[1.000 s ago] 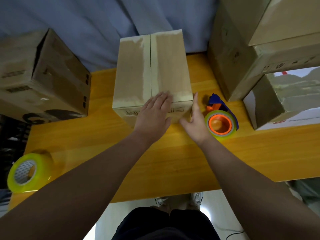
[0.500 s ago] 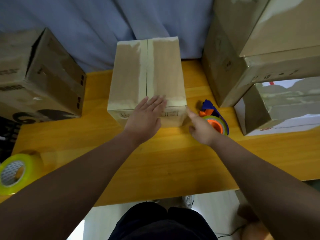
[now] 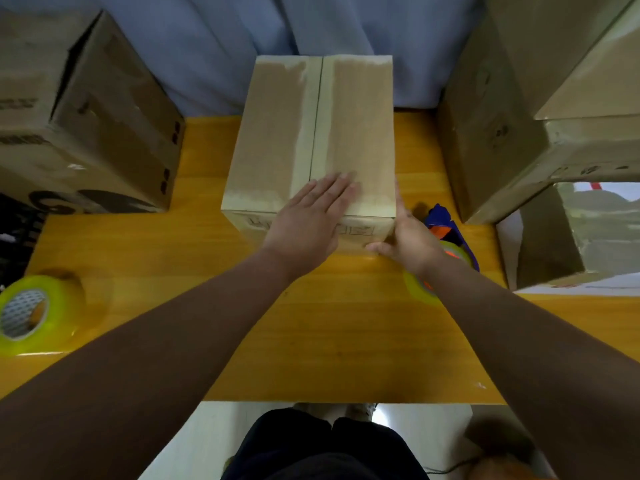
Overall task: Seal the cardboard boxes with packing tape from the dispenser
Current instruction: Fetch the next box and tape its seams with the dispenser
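A closed cardboard box stands at the middle of the yellow wooden table, with a strip of tape along its centre seam. My left hand lies flat on the near edge of the box top, fingers straight. At the box's near right corner is my right hand, fingers along the right side and thumb against the front face. The blue and orange tape dispenser with its yellowish roll lies just right of that hand, partly hidden by my wrist.
A loose roll of yellow tape sits at the table's left edge. A larger cardboard box stands at the left. Stacked cardboard boxes crowd the right side. A blue curtain hangs behind.
My right hand moved back from the dispenser to the box's right corner. The left hand stayed flat on the box top. The view shifted slightly.
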`<state>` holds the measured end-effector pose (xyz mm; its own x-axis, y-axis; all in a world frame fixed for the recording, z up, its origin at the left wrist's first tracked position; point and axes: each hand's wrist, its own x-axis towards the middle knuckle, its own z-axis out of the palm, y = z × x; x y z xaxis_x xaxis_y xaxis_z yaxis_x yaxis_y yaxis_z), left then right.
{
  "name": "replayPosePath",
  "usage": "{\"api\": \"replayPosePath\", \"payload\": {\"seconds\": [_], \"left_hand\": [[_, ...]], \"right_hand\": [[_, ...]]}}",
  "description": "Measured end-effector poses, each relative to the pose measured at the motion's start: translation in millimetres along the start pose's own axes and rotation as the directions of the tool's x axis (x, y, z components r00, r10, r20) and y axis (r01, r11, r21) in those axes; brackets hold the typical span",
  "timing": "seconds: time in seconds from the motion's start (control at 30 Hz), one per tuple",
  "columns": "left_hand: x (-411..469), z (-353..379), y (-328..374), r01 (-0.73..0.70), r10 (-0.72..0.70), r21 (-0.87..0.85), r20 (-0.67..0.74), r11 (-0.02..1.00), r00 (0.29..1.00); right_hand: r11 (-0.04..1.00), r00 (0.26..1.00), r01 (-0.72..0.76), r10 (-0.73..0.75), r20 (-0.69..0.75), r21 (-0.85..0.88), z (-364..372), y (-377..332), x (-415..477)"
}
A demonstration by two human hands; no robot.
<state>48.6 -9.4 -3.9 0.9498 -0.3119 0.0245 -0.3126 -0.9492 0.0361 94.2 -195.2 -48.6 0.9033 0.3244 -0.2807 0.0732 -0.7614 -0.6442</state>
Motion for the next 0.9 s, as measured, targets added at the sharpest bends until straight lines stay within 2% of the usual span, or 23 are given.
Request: {"api": "replayPosePath", "payload": {"seconds": [0.1,0.2,0.3,0.4,0.5,0.57,0.77,0.9], "left_hand": [[0,0,1,0.004,-0.004,0.008,0.019,1.000,1.000],[1,1,0,0.007,-0.007,0.016,0.039,1.000,0.999],[1,0,-1,0.002,-0.003,0.019,0.065,1.000,0.998],[1,-3,1,0.006,-0.006,0.000,0.077,1.000,0.997],[2,-4,1,0.013,-0.013,-0.007,0.076,1.000,0.997],[2,-2,1,0.014,-0.015,0.003,0.073,1.000,0.997],[-2,5,5,0.026,-0.028,0.042,0.039,0.999,0.999],[-6,6,1,-0.016,0.013,0.068,0.043,0.998,0.999]], "right_hand": [[0.999,1.000,0.016,-0.015,-0.018,0.042,3,2,1],[0.994,0.988,0.101,-0.095,-0.122,0.045,-5,-3,-3],[0.964,0.955,0.218,-0.242,-0.172,-0.151,-15,-9,-10],[0.832,0.842,0.401,-0.500,-0.204,-0.383,-20,-8,-8],[0.656,0.734,0.503,-0.668,-0.123,-0.562,-17,1,1],[0.588,0.706,0.515,-0.703,-0.080,-0.623,-15,3,4],[0.471,0.614,0.502,-0.785,-0.085,-0.726,-15,8,4],[0.502,0.665,0.477,-0.743,-0.077,-0.722,-13,9,-1]]}}
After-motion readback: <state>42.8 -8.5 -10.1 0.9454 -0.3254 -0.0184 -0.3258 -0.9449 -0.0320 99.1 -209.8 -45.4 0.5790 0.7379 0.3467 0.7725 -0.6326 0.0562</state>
